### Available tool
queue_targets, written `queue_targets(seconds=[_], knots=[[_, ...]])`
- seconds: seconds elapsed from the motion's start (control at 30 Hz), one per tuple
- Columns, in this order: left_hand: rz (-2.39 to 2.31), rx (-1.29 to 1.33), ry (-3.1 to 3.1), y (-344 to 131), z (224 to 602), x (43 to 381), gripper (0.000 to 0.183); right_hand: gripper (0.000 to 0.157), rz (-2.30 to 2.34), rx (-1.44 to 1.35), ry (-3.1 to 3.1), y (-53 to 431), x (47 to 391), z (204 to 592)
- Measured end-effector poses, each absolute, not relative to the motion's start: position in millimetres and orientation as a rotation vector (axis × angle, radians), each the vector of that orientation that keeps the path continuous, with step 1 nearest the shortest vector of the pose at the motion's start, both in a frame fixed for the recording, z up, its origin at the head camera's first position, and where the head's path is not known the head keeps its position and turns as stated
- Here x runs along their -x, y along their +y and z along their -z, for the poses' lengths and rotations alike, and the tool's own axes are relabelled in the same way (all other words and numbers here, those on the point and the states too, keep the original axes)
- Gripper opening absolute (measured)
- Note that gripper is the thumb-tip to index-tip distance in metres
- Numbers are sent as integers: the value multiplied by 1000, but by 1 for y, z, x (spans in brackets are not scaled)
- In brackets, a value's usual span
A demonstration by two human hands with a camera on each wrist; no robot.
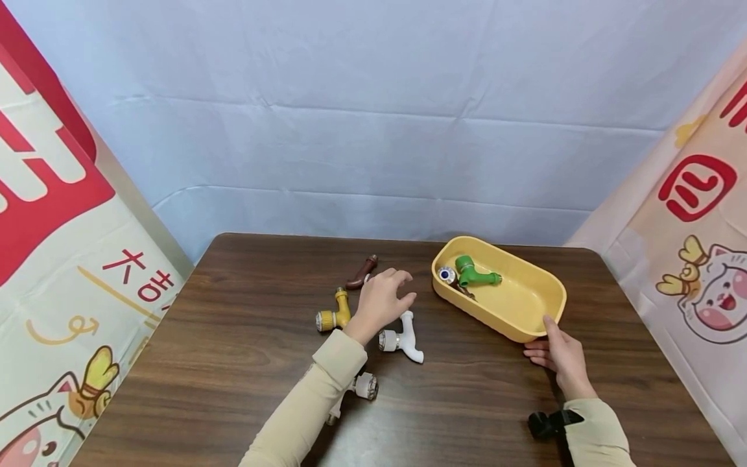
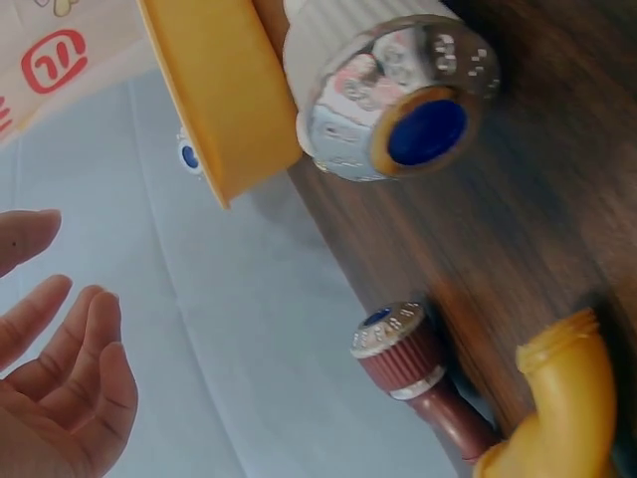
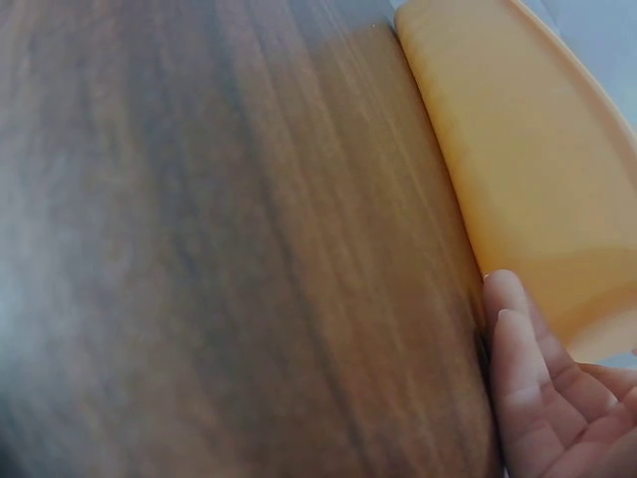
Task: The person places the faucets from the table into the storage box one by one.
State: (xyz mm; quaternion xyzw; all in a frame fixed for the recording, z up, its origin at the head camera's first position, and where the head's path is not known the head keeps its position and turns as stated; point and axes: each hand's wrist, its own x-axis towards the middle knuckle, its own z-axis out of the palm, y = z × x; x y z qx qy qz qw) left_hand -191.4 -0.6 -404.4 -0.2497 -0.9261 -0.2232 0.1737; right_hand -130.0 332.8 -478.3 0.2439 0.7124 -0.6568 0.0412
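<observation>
A white banner with red shapes (image 1: 52, 279) hangs at the left, a pale blue cloth (image 1: 362, 162) hangs at the back, and a cream and pink banner (image 1: 653, 227) hangs at the right. In front is a brown wood-grain bench (image 1: 222, 363).

Going left to right, a yellow tap with a ribbed knob (image 1: 340, 316) lies on the bench; its bumpy shape likely stops it rolling away. Nearer the person, a tap with a pale ribbed knob (image 1: 364, 386) peeks out from under the left sleeve (image 1: 315, 402) (most of it is hidden, so I cannot tell its whole shape). Farther back lies a dark brown tap (image 1: 363, 274).

The left hand (image 1: 380, 299) hangs over this part of the bench. Its fingers are softly bent, its thumb sits apart, and it holds nothing. Just beside it lies a white curved tap (image 1: 406, 340).

Next is a long yellow plastic tub with round corners (image 1: 516, 301). In its left end, a green tap (image 1: 475, 272) lies close to a shiny knob with a blue middle (image 1: 447, 275). The tub's walls should stop them rolling out. The right hand (image 1: 561, 360) pinches the tub's near right corner, thumb at the rim and fingers outside, maybe to keep it from sliding.
</observation>
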Motion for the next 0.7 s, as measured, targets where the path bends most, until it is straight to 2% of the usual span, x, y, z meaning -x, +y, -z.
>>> queue_targets(seconds=[0.7], knots=[[702,631,-2677,-33,415,183,25,73,2029,-709,2190,333,130,476]])
